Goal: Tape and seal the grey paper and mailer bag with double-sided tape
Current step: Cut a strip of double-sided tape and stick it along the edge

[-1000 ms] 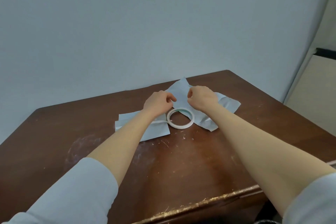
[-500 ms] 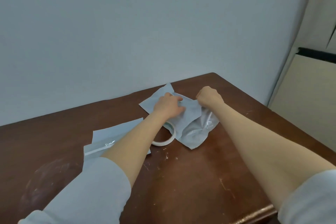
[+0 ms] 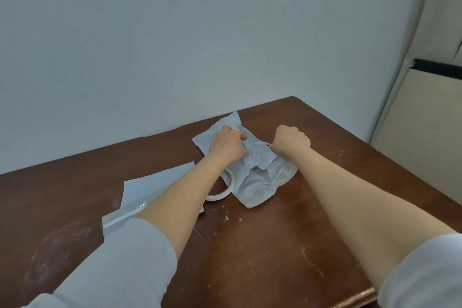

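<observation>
Status: sealing in progress, not complete. The grey paper (image 3: 257, 155) lies folded over the upper part of the crinkled, shiny mailer bag (image 3: 267, 182), right of centre frame on the table (image 3: 262, 245). No taped seam is visible, and I cannot tell whether tape is already laid under the fold.

The left hand (image 3: 228, 145) bears down on the paper, fingers bent around a fold. The right hand (image 3: 291, 141) is clenched at the paper's right edge; whether it grips anything cannot be told.

The tape roll (image 3: 228, 186) lies flat, touching the bag's left edge and partly under the left forearm. A second grey sheet (image 3: 155, 187) with a pale strip along its edge lies at lower left, apparently untouched.

Clearances: the work sits near the table's far right corner, close to the wall (image 3: 175, 45). Open tabletop lies toward the bottom of the frame. The right edge is near the right hand, so a rightward pull has limited room.
</observation>
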Motion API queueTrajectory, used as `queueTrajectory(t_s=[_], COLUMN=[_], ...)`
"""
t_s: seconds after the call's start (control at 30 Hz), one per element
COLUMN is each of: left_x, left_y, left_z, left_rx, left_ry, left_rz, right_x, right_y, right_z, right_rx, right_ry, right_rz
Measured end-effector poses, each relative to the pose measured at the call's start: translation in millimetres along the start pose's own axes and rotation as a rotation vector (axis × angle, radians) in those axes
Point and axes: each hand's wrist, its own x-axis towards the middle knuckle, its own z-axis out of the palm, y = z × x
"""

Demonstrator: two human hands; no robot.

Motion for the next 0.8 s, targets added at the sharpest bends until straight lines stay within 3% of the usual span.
queueTrajectory(t_s=[0.2,0.33,0.47,0.6,0.7,0.8], left_x=[5,12,12,6,-3,-18], left_y=[5,11,15,10,4,-1], left_z=[3,3,-2,-8,-19,-35], left_rx=[-0.015,-0.025,-0.072,-0.208,-0.362,-0.564], left_ry=[0.001,-0.052,-0.092,-0.031,0.085,0.183], left_rz=[0.034,0.047,0.058,0.033,-0.007,0.011], right_x=[8,8,10,-2,-12,-25], right_y=[16,12,-3,-22,-37,-53], right_z=[-3,-14,-23,-28,-26,-22], right_rx=[0.036,0.036,0.081,0.115,0.145,0.346], right_ry=[0.053,0.241,0.403,0.508,0.486,0.354], right_rz=[0.042,0.039,-0.072,-0.226,-0.313,-0.326])
